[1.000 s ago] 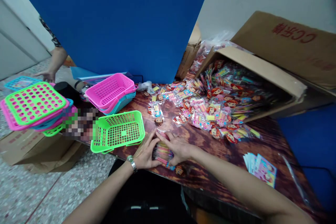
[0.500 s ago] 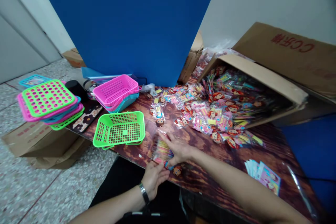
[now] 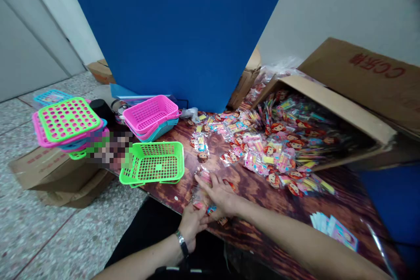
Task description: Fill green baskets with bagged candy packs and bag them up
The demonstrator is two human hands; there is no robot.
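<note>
At the near table edge, small clear packets (image 3: 198,194) with colourful sticks and cartoon heads lie bunched between my two hands. My right hand (image 3: 220,194) is over them from the right, thumb and fingers closed about the packets, partly hiding them. My left hand (image 3: 193,224), with a metal-banded watch on the wrist, holds their near end, its fingertips close to the right hand. A red-haired cartoon head pokes out beyond the right fingers. Just left of the hands stands a bright green basket (image 3: 158,167) with a lattice bottom; no packets show in it.
Many similar packets (image 3: 262,148) spill from an open carton (image 3: 344,107) at the right. Pink and blue baskets (image 3: 151,111) are nested behind the green one. Lids (image 3: 68,118) are stacked at the left. Several cards (image 3: 334,229) lie near the right edge. A blue panel (image 3: 177,35) rises behind.
My right hand has shifted slightly over the bunch, and a red-haired packet now shows beyond its fingers. Yellow sticks seen between the hands are now mostly hidden. The view has shifted slightly.
</note>
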